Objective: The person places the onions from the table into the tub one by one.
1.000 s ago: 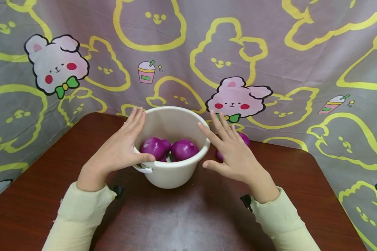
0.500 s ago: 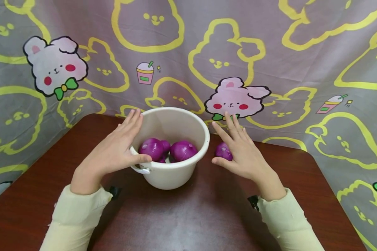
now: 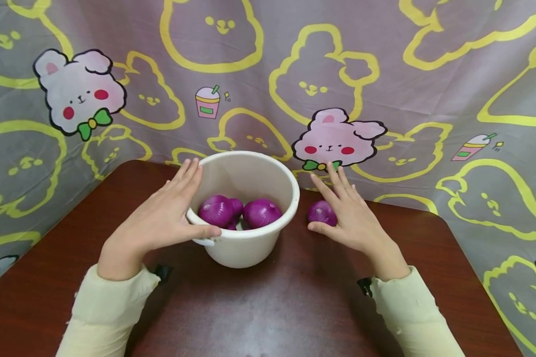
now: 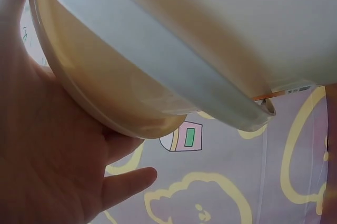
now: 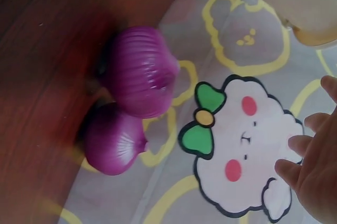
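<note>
A cream bucket (image 3: 243, 250) stands on the table with several purple onions (image 3: 262, 214) inside. At its left rim is my left hand (image 3: 154, 220), fingers straight along the side and thumb over the front edge. The left wrist view shows that hand (image 4: 50, 145) against the bucket's rim (image 4: 158, 58). Right of the bucket, my right hand (image 3: 355, 220) is held with fingers spread, partly covering an onion (image 3: 320, 213) on the table. Two onions sit side by side in the right wrist view, a larger one (image 5: 141, 71) and a smaller one (image 5: 115, 142), both apart from the fingers.
The brown table (image 3: 259, 317) has its back edge close to a cartoon-printed cloth (image 3: 250, 54), which also runs along both sides. A white handle joint (image 3: 204, 242) sticks out at the bucket's front left.
My right hand has moved right, away from the bucket's rim, and an onion on the table now shows more. My left hand stays at the rim, and the bucket has not moved.
</note>
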`<action>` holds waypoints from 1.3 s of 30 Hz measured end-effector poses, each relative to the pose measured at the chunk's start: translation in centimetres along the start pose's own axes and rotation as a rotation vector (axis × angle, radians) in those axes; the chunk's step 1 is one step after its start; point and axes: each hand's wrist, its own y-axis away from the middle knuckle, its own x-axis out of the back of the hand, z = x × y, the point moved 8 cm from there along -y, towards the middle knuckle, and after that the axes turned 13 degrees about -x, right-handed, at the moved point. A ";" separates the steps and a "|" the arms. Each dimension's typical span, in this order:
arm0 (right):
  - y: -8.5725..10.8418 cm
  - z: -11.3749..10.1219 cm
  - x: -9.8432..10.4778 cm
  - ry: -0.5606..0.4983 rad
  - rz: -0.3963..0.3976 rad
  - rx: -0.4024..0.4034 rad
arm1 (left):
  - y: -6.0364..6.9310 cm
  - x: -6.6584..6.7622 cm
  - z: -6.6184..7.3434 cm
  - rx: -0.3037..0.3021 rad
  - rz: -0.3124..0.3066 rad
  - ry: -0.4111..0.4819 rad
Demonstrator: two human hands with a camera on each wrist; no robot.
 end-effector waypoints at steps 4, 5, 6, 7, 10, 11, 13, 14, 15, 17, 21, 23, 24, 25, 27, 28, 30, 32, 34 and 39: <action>-0.3 0.8 -0.5 0.001 -0.011 -0.018 | 0.0 0.0 0.0 0.008 0.007 0.000; -0.4 1.0 -0.7 -0.002 -0.018 -0.024 | 0.1 0.0 0.0 0.008 0.008 0.000; -0.4 1.2 -0.8 -0.004 -0.024 -0.030 | 0.1 0.0 0.0 0.009 0.009 0.000; -0.5 1.4 -0.9 -0.006 -0.031 -0.037 | 0.1 0.0 0.0 0.009 0.010 0.001; -0.7 2.0 -1.4 -0.015 -0.044 -0.052 | 0.1 0.0 -0.1 0.014 0.010 0.009; -0.7 2.2 -1.5 -0.019 -0.047 -0.056 | 0.0 0.0 -0.1 0.016 0.008 0.012; -0.8 2.5 -1.8 -0.021 -0.053 -0.063 | 0.0 0.0 -0.1 0.018 0.006 0.016; -0.8 2.7 -2.0 -0.022 -0.056 -0.067 | 0.0 0.0 -0.1 0.020 0.005 0.018; -0.9 2.8 -2.2 -0.023 -0.059 -0.070 | 0.0 0.0 -0.1 0.021 0.004 0.020; -1.0 3.2 -2.6 -0.024 -0.068 -0.080 | 0.0 0.0 -0.1 0.021 0.005 0.023; -1.2 3.7 -3.3 -0.034 -0.084 -0.093 | 0.1 0.0 -0.1 0.022 0.007 0.029; -1.4 4.0 -3.7 -0.042 -0.092 -0.098 | 0.1 -0.1 -0.1 0.023 0.006 0.035; -1.4 4.1 -3.9 -0.045 -0.097 -0.101 | 0.2 -0.2 -0.1 0.024 0.005 0.038; -1.5 4.2 -4.1 -0.048 -0.101 -0.103 | 0.2 -0.2 -0.2 0.024 0.005 0.041; -1.8 4.3 -4.5 -0.055 -0.110 -0.107 | 0.2 -0.2 -0.2 0.026 0.005 0.045; -1.9 4.4 -4.7 -0.058 -0.115 -0.110 | 0.2 -0.2 -0.2 0.024 0.005 0.045; -2.1 4.6 -5.1 -0.060 -0.125 -0.114 | 0.2 -0.2 -0.2 0.023 0.007 0.045; -2.3 4.8 -5.4 -0.060 -0.135 -0.114 | 0.2 -0.2 -0.2 0.021 0.008 0.045; -2.5 4.9 -5.8 -0.053 -0.147 -0.116 | 0.2 -0.2 -0.2 0.019 0.009 0.045; -2.9 5.2 -6.5 -0.048 -0.192 -0.135 | 0.2 -0.1 -0.2 0.015 0.017 0.043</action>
